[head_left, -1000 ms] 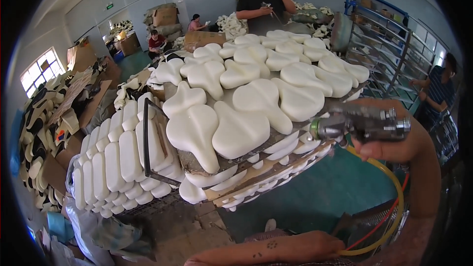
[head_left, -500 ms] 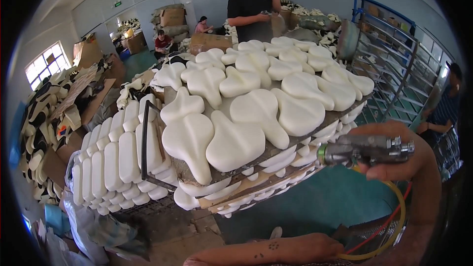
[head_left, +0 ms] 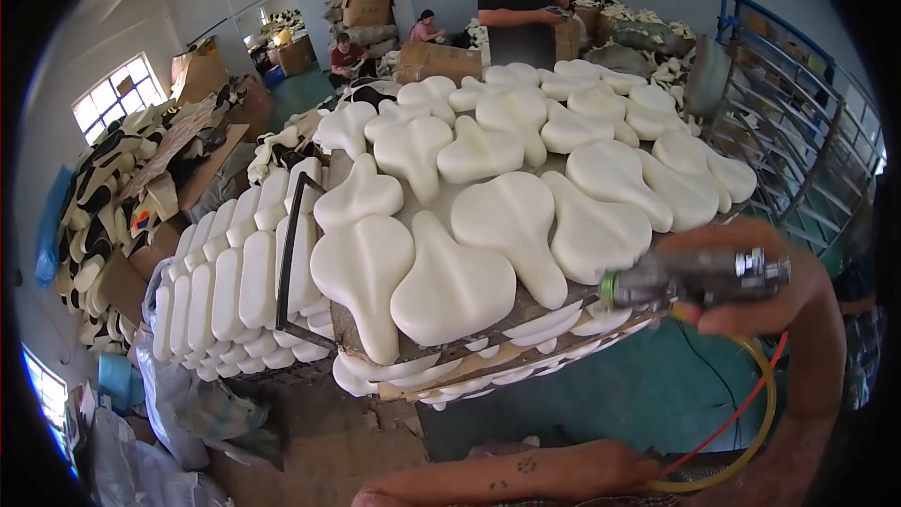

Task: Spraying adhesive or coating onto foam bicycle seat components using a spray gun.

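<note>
Head view: right hand [head_left: 751,291] wrapped tight round grey metal spray gun [head_left: 690,277], nozzle levelled at cream foam saddle-shaped pads [head_left: 450,282] laid flat on board for coating. Left hand hidden; only forearm [head_left: 507,474] shows.

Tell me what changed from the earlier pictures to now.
The right hand holding the spray gun sank lower and swung a little right along the near edge of the board, nozzle pointing left at the white saddle-shaped foam pads. The grip did not change. The left forearm stays low across the bottom, and the pads lie as before.
</note>
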`<act>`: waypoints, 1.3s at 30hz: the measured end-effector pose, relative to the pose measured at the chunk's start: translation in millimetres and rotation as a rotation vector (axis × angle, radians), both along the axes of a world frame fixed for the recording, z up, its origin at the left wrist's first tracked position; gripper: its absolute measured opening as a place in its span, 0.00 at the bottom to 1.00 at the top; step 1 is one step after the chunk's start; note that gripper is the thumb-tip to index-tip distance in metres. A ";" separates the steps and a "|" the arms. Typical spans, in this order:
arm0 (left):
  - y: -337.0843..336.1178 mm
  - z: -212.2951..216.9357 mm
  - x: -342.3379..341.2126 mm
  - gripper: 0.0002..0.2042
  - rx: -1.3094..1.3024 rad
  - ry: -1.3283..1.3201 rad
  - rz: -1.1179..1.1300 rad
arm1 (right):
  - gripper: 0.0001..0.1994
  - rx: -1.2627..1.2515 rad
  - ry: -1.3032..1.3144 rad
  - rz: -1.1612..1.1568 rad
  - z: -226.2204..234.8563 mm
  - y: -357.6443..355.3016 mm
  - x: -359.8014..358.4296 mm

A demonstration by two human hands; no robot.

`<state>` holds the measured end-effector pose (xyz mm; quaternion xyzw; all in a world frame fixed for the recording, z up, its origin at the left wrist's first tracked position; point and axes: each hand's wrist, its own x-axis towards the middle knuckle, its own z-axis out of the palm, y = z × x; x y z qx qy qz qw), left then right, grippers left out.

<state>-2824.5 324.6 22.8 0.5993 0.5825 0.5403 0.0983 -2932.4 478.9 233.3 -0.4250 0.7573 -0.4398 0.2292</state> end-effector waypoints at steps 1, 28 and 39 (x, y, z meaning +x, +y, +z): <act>1.0 0.3 -3.5 0.10 -0.003 -0.002 0.004 | 0.26 -0.026 0.036 -0.154 2.2 -4.0 -4.7; 13.2 12.2 -21.8 0.13 -0.126 -0.298 -0.107 | 0.08 -0.066 0.222 -0.629 3.0 4.0 -69.6; 19.8 6.1 1.2 0.11 0.005 -0.192 -0.119 | 0.21 0.007 0.160 -0.540 15.6 20.0 6.3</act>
